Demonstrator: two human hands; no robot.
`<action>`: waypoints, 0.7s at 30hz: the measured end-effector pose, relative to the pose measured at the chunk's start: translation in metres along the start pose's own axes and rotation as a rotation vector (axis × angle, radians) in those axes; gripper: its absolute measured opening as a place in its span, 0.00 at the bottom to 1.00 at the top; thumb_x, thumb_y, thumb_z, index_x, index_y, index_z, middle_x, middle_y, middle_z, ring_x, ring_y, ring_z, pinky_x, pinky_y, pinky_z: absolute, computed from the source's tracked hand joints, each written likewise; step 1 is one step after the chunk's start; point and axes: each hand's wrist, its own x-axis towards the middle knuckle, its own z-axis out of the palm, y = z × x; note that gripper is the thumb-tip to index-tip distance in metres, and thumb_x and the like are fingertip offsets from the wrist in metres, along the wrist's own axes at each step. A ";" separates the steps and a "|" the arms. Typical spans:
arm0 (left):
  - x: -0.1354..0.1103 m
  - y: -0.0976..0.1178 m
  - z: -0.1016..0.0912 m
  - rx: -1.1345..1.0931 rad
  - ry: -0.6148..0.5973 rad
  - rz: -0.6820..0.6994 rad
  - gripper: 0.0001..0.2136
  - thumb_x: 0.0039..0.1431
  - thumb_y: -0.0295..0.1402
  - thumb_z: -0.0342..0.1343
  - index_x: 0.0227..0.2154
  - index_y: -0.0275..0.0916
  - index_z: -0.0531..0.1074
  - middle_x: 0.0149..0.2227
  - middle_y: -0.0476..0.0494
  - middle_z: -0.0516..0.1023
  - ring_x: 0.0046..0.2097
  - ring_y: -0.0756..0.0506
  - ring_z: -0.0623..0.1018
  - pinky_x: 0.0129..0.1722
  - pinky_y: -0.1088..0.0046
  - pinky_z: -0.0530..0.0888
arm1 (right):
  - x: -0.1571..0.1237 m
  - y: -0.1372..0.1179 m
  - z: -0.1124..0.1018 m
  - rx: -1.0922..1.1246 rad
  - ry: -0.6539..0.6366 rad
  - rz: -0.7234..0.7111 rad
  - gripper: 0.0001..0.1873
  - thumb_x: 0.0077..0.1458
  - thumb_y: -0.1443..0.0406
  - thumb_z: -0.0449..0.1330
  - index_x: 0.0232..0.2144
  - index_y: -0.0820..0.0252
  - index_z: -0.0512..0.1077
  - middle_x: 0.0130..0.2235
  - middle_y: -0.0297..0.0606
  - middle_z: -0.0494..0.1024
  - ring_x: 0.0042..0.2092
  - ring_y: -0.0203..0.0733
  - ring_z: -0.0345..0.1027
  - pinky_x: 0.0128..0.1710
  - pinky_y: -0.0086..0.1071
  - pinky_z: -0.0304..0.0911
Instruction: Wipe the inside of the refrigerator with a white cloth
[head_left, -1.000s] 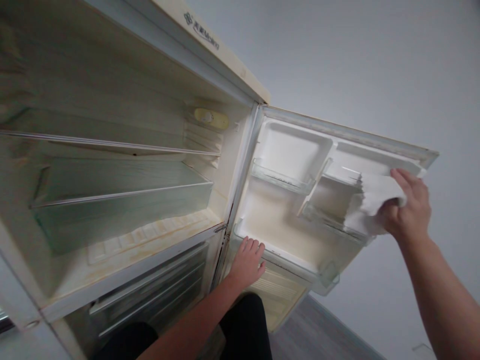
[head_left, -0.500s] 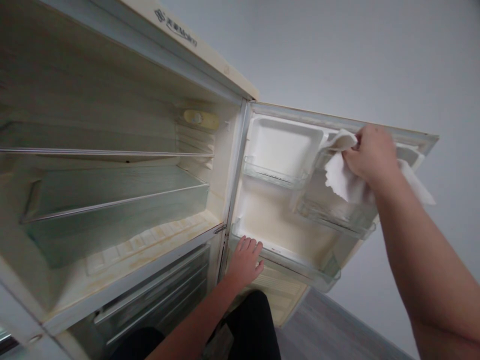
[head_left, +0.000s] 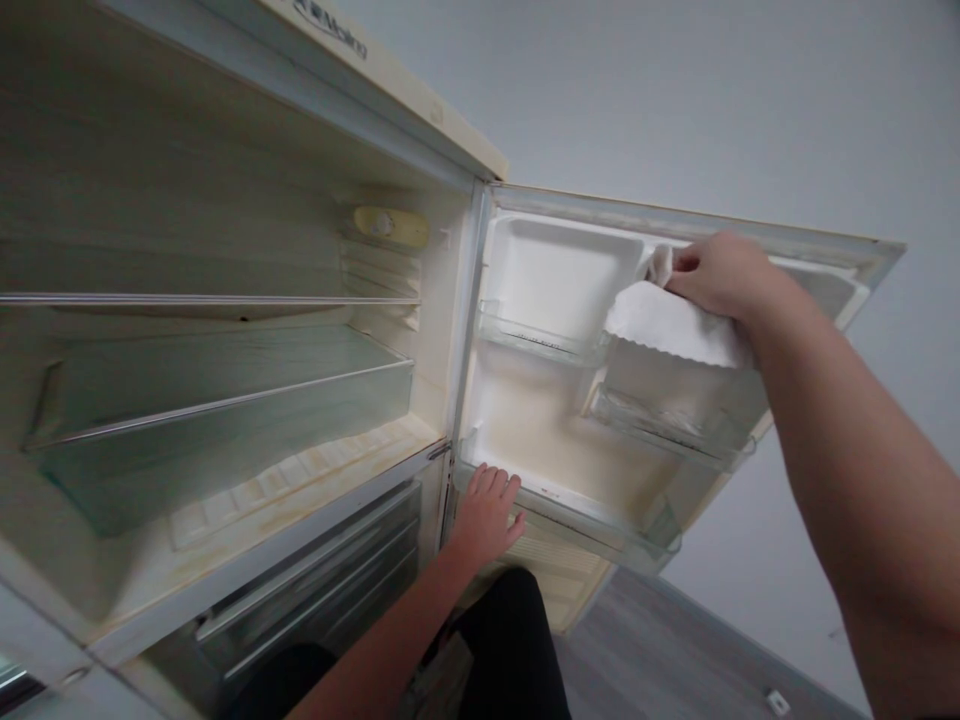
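Observation:
A white cloth (head_left: 675,325) with a scalloped edge hangs from my right hand (head_left: 724,280), whose fingers pinch it at the upper part of the open fridge door (head_left: 592,410). Part of the door's right upper recess is hidden behind the cloth and hand. My left hand (head_left: 486,515) lies over the clear lower door shelf (head_left: 585,525) near the hinge side, fingers extended and holding nothing. Clear plastic racks also line the door: a left upper rack (head_left: 540,340) and a right middle rack (head_left: 667,430).
The fridge compartment (head_left: 225,210) stands open at left, with a glass shelf (head_left: 225,299) and a clear drawer (head_left: 247,420) above its stained floor. Below is the freezer section (head_left: 322,590). My dark-clad knee (head_left: 514,640) is beneath the door. A small white object (head_left: 778,702) lies on the floor.
My right hand has shifted slightly left and up with the cloth, which now hangs spread out across the recess. My left hand stays at the lower shelf. The view has shifted a little.

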 end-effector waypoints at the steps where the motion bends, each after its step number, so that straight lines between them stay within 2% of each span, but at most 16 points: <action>1: 0.000 0.000 -0.001 -0.004 0.001 -0.001 0.21 0.56 0.39 0.57 0.51 0.37 0.67 0.45 0.39 0.72 0.51 0.37 0.69 0.65 0.52 0.58 | -0.002 0.001 -0.001 0.043 -0.063 -0.021 0.15 0.54 0.58 0.56 0.35 0.63 0.78 0.36 0.45 0.78 0.37 0.46 0.70 0.36 0.34 0.62; 4: -0.001 -0.002 -0.001 -0.018 0.008 -0.007 0.21 0.54 0.38 0.58 0.50 0.38 0.67 0.44 0.39 0.72 0.51 0.37 0.69 0.65 0.51 0.58 | -0.007 0.004 -0.005 0.166 -0.207 -0.101 0.15 0.56 0.60 0.53 0.29 0.62 0.76 0.29 0.38 0.75 0.32 0.41 0.67 0.29 0.29 0.58; 6: -0.002 -0.004 -0.001 -0.020 0.007 -0.016 0.21 0.53 0.38 0.58 0.50 0.38 0.67 0.44 0.39 0.72 0.51 0.36 0.69 0.66 0.51 0.57 | -0.012 0.006 -0.008 0.221 -0.268 -0.141 0.16 0.58 0.59 0.52 0.29 0.61 0.74 0.28 0.35 0.74 0.30 0.41 0.67 0.28 0.29 0.58; 9: -0.003 -0.006 0.000 -0.019 0.009 -0.029 0.21 0.52 0.39 0.58 0.49 0.38 0.68 0.43 0.39 0.71 0.51 0.36 0.69 0.66 0.51 0.57 | -0.021 0.008 -0.012 0.247 -0.321 -0.186 0.22 0.63 0.50 0.48 0.35 0.58 0.75 0.36 0.35 0.79 0.36 0.44 0.71 0.35 0.33 0.64; 13: -0.006 -0.009 -0.002 -0.015 0.010 -0.031 0.22 0.52 0.39 0.57 0.49 0.36 0.68 0.43 0.38 0.71 0.51 0.36 0.69 0.66 0.51 0.58 | -0.032 0.011 -0.020 0.221 -0.313 -0.228 0.32 0.62 0.41 0.42 0.41 0.54 0.76 0.47 0.37 0.79 0.45 0.49 0.72 0.47 0.40 0.66; 16: -0.006 -0.010 -0.005 -0.023 0.004 -0.034 0.22 0.52 0.39 0.57 0.49 0.36 0.68 0.44 0.38 0.71 0.51 0.36 0.69 0.66 0.51 0.57 | -0.036 0.028 -0.022 0.206 -0.317 -0.221 0.36 0.59 0.37 0.41 0.40 0.53 0.77 0.48 0.37 0.79 0.46 0.51 0.73 0.50 0.44 0.66; 21: -0.005 -0.008 -0.007 -0.021 -0.003 -0.037 0.20 0.52 0.39 0.57 0.48 0.36 0.69 0.43 0.38 0.71 0.52 0.35 0.69 0.67 0.51 0.56 | -0.037 0.073 -0.019 0.192 -0.297 -0.166 0.43 0.48 0.28 0.43 0.41 0.49 0.78 0.50 0.39 0.78 0.49 0.56 0.71 0.52 0.48 0.67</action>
